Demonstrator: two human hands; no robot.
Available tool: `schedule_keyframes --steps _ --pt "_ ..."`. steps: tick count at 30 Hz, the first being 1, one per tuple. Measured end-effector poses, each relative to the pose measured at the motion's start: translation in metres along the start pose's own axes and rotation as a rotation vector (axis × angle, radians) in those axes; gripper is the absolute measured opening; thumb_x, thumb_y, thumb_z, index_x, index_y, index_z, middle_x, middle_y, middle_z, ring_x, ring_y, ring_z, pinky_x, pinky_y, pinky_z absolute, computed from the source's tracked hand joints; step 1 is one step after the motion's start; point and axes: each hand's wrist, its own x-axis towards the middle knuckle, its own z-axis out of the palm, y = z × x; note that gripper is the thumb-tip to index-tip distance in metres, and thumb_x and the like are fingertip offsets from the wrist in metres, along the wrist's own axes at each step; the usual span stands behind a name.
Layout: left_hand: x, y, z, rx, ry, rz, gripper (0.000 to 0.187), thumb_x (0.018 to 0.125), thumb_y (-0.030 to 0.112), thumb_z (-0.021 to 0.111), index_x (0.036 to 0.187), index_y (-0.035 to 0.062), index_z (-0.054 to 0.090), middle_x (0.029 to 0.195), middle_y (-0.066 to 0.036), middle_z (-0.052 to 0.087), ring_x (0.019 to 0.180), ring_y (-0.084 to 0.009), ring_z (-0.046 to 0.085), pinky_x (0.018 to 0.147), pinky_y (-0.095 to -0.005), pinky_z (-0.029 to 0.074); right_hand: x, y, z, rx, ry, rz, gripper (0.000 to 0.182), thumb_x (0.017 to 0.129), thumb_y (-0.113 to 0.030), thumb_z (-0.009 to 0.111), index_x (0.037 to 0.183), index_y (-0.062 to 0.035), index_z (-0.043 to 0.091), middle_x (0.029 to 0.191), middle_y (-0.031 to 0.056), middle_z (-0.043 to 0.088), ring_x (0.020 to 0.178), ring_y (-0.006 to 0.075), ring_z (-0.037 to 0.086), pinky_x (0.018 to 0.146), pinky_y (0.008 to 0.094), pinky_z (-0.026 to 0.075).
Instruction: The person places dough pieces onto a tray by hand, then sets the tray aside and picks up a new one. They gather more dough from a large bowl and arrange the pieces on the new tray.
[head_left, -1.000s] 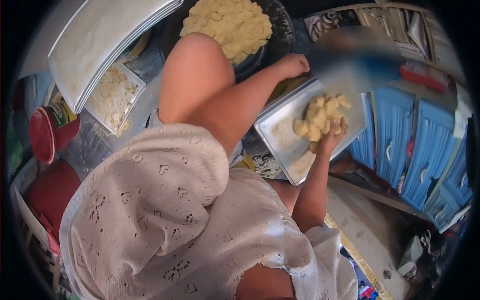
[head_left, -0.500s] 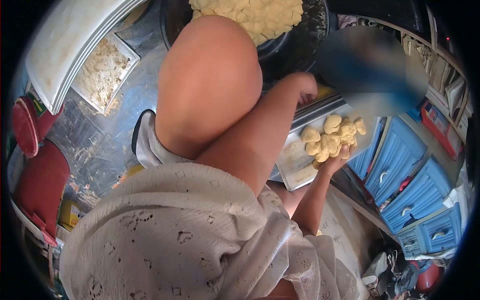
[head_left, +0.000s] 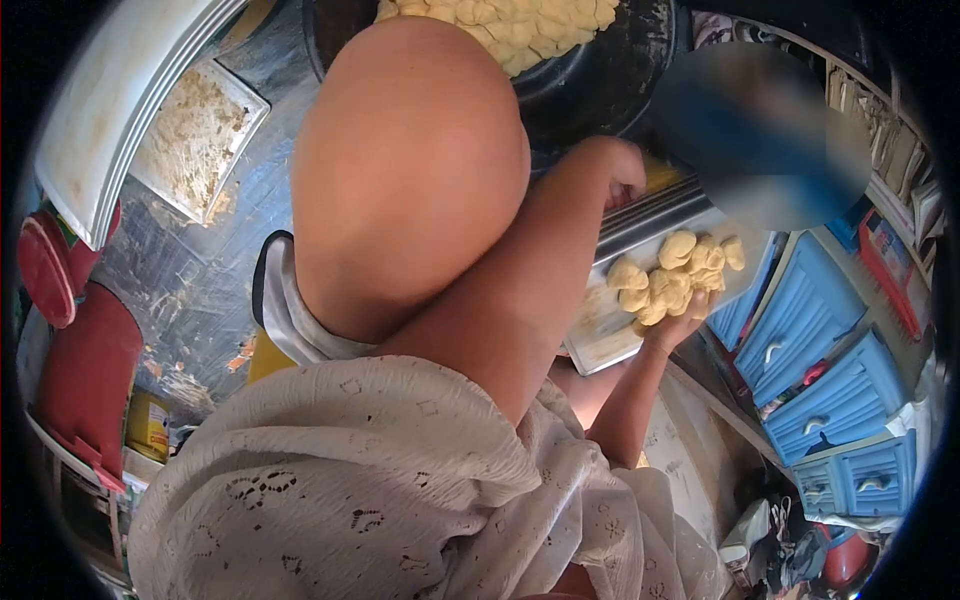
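Several lumps of yellowish dough [head_left: 668,290] lie heaped on a pale metal tray [head_left: 600,345], right of centre. My right hand [head_left: 688,322] is at the heap's near right side, its fingers curled against a dough piece and partly hidden by it. My left hand [head_left: 626,176] hangs bent at the wrist over the tray's far left edge, apart from the lumps. Its fingers are curled in, and whatever they may hold is hidden. Beyond my knee [head_left: 410,150] a big black basin [head_left: 640,70] holds a large mass of cut dough [head_left: 540,30].
A crusted tray [head_left: 195,140] lies on the worn floor at upper left, beside stacked white trays [head_left: 120,110]. Red containers [head_left: 85,370] and a yellow tin [head_left: 148,425] stand left. Blue drawers [head_left: 800,300] line the right. A blurred patch covers the upper right.
The view has shifted slightly, so the basin and tray appear a little farther right and the crusted tray farther left. Both hands stay in nearly the same places, the right one at the dough.
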Motion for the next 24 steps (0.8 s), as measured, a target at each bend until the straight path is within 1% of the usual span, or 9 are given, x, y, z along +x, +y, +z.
schedule_keyframes --steps 3,5,6,8,10,12,15,21,24 --pt "0.000 -0.003 0.000 -0.023 0.001 0.045 0.023 0.071 0.000 0.061 0.094 -0.0056 0.060 0.083 -0.017 0.063 0.072 -0.0252 0.064 0.065 -0.0363 0.057 -0.001 -0.001 0.000 0.034 0.001 0.023 0.057 0.090 -0.036 0.049 0.131 0.0021 0.035 0.122 0.0159 0.048 0.108 0.0247 0.051 0.090 0.0366 0.044" --pt "-0.001 -0.003 -0.001 -0.013 0.002 0.057 0.022 0.071 0.001 0.062 0.092 -0.0049 0.060 0.083 -0.016 0.063 0.072 -0.0249 0.064 0.065 -0.0362 0.057 0.000 0.001 -0.005 0.097 -0.062 0.058 0.063 0.091 -0.030 0.054 0.139 0.0015 0.026 0.139 0.0172 0.033 0.122 0.0268 0.041 0.100 0.0378 0.037" --pt "-0.002 -0.003 -0.001 -0.008 0.004 0.072 0.022 0.070 0.001 0.062 0.091 -0.0042 0.061 0.083 -0.016 0.063 0.073 -0.0246 0.064 0.065 -0.0362 0.057 0.000 0.000 -0.003 0.098 -0.061 0.060 0.063 0.091 -0.030 0.054 0.139 0.0015 0.026 0.139 0.0172 0.033 0.122 0.0268 0.041 0.100 0.0378 0.037" --pt "-0.002 -0.002 -0.001 0.006 0.000 0.082 0.021 0.070 0.003 0.064 0.090 -0.0034 0.061 0.083 -0.016 0.063 0.073 -0.0245 0.064 0.065 -0.0362 0.057 -0.002 0.000 0.001 -0.002 0.017 0.004 0.056 0.090 -0.033 0.049 0.131 0.0021 0.035 0.122 0.0159 0.047 0.108 0.0248 0.051 0.091 0.0371 0.044" --pt "-0.005 -0.001 -0.001 0.018 -0.004 0.093 0.021 0.070 0.004 0.065 0.089 -0.0026 0.061 0.083 -0.015 0.063 0.073 -0.0243 0.064 0.065 -0.0363 0.057 0.001 0.005 -0.004 -0.021 0.006 -0.008 0.055 0.090 -0.032 0.049 0.131 0.0020 0.035 0.123 0.0159 0.047 0.109 0.0248 0.051 0.091 0.0372 0.043" --pt "-0.007 0.000 -0.001 -0.064 -0.012 0.069 0.023 0.071 0.009 0.068 0.091 -0.0018 0.062 0.084 -0.015 0.062 0.075 -0.0236 0.063 0.066 -0.0356 0.056 0.001 0.007 -0.005 -0.040 -0.006 -0.022 0.054 0.091 -0.031 0.049 0.131 0.0019 0.035 0.123 0.0160 0.047 0.109 0.0249 0.050 0.092 0.0374 0.043" --pt "-0.011 0.000 0.000 -0.050 -0.036 0.090 0.027 0.072 0.013 0.070 0.092 -0.0020 0.062 0.084 -0.014 0.061 0.077 -0.0230 0.062 0.067 -0.0348 0.056 0.000 0.002 -0.001 -0.005 0.010 -0.005 0.054 0.091 -0.031 0.049 0.131 0.0017 0.035 0.123 0.0158 0.047 0.109 0.0247 0.050 0.092 0.0376 0.042" --pt "-0.013 0.003 0.000 0.049 -0.038 0.107 0.030 0.071 0.014 0.070 0.093 -0.0035 0.061 0.085 -0.015 0.060 0.079 -0.0232 0.060 0.069 -0.0343 0.055 0.000 0.001 0.000 0.020 -0.012 -0.019 0.054 0.090 -0.030 0.050 0.130 0.0023 0.036 0.122 0.0154 0.048 0.108 0.0246 0.051 0.093 0.0377 0.042" --pt "-0.014 0.003 0.001 -0.009 -0.037 0.097 0.033 0.071 0.015 0.071 0.095 -0.0039 0.061 0.086 -0.015 0.059 0.078 -0.0236 0.060 0.069 -0.0342 0.055 0.000 -0.001 0.002 0.063 -0.018 0.002 0.053 0.090 -0.030 0.050 0.129 0.0027 0.037 0.122 0.0156 0.048 0.108 0.0248 0.051 0.092 0.0373 0.043"
